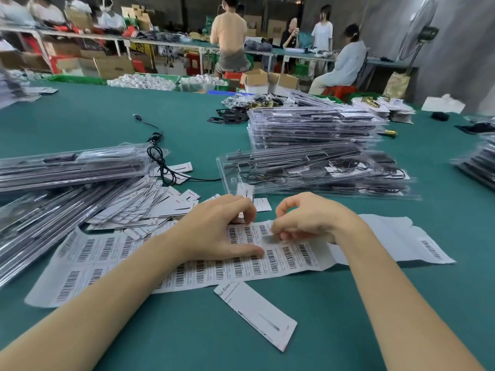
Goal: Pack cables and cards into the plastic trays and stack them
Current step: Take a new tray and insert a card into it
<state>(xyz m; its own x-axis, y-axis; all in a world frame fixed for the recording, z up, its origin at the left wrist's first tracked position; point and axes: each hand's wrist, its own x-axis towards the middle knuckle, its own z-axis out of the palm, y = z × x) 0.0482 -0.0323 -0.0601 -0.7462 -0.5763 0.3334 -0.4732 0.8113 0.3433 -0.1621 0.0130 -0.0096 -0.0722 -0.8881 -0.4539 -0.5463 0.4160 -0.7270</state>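
A long sheet of barcode stickers (112, 258) lies across the green table in front of me. My left hand (219, 228) presses flat on it, fingers spread. My right hand (308, 220) pinches at a sticker on the sheet with thumb and fingertips. A white card (257, 314) lies loose near the table's front. More cards (150, 207) are heaped at the left. A clear plastic tray (308, 167) with a black cable in it sits just beyond my hands. A loose black cable (160, 159) trails across the table.
Stacks of filled clear trays stand at the left (53, 170), centre back (313, 127) and far right (479, 162). Small hardware and bags (249, 103) lie further back. Several people work at benches behind.
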